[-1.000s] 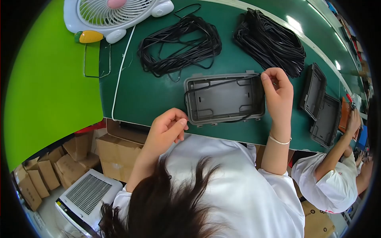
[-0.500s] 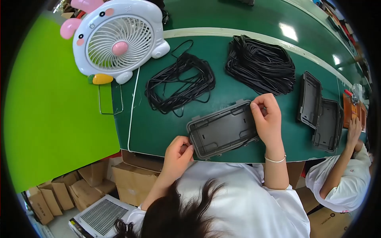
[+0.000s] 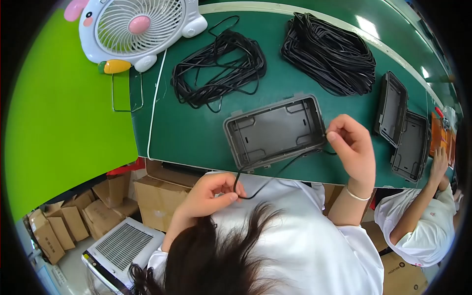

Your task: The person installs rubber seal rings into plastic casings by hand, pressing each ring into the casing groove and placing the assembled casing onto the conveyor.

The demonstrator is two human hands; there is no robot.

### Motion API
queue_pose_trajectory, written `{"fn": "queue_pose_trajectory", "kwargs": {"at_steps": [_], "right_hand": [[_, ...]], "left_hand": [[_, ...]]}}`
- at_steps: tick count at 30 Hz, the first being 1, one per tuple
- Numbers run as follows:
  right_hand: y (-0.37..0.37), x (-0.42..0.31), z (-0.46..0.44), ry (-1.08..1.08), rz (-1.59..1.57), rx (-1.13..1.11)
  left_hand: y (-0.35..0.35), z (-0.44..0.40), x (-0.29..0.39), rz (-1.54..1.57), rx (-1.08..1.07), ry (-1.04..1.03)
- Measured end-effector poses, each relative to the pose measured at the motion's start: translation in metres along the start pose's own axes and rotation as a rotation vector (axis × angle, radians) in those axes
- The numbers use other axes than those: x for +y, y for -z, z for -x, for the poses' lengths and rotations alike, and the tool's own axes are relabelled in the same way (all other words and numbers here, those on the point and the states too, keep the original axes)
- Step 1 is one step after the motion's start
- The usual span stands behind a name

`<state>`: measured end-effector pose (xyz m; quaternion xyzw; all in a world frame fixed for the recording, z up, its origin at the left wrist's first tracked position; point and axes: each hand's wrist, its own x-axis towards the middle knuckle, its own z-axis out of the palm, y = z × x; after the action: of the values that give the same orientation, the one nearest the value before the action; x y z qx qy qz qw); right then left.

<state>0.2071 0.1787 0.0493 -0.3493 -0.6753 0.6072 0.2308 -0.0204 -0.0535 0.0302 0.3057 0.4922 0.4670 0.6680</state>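
A grey plastic box (image 3: 275, 129), its open side up, lies slightly tilted in the table plane near the front edge. Below its front left corner, my left hand (image 3: 212, 194) pinches a thin black cord (image 3: 268, 183), which hangs in a loop along the box's front side. At the right end of the box my right hand (image 3: 353, 150) has thumb and forefinger closed at the rim. The same cord runs toward these fingers and seems pinched there, though the fingertips partly cover it.
Two black cord bundles, a loose coil (image 3: 219, 69) and a thick one (image 3: 328, 54), lie behind the box. More grey box parts (image 3: 410, 142) rest at right, near another person's hand (image 3: 439, 164). A rabbit-shaped fan (image 3: 140, 32) stands at upper left; cardboard boxes (image 3: 160, 199) sit below the table.
My left hand has drawn away from the box toward my body, pulling a cord loop out. My right hand has moved right and down along the box's end. The view has shifted downward.
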Motion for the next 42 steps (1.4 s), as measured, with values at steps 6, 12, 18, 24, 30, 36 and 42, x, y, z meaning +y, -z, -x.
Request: {"fn": "queue_pose_trajectory", "kwargs": {"at_steps": [6, 12, 18, 24, 30, 36, 42], "right_hand": [[-0.001, -0.004, -0.03, 0.085, 0.039, 0.131], [-0.02, 0.012, -0.057, 0.099, 0.254, 0.155], [-0.022, 0.017, -0.058, -0.054, 0.207, 0.18], [-0.024, 0.017, -0.056, 0.115, 0.357, 0.189], [-0.03, 0.004, -0.058, 0.35, 0.628, 0.182], [-0.029, 0.008, -0.056, 0.353, 0.605, 0.217], [-0.026, 0.02, -0.052, 0.157, 0.353, 0.243]], "left_hand": [[-0.012, -0.018, 0.008, 0.011, 0.389, -0.09], [-0.019, -0.027, 0.009, -0.179, 0.552, -0.131], [-0.02, -0.028, 0.01, -0.261, 0.576, -0.033], [-0.018, -0.021, 0.014, -0.268, 0.383, 0.15], [-0.019, -0.026, 0.012, -0.233, 0.447, 0.146], [-0.021, -0.025, 0.009, -0.584, 0.528, -0.03], [-0.017, -0.031, 0.011, -0.768, 0.56, -0.171]]}}
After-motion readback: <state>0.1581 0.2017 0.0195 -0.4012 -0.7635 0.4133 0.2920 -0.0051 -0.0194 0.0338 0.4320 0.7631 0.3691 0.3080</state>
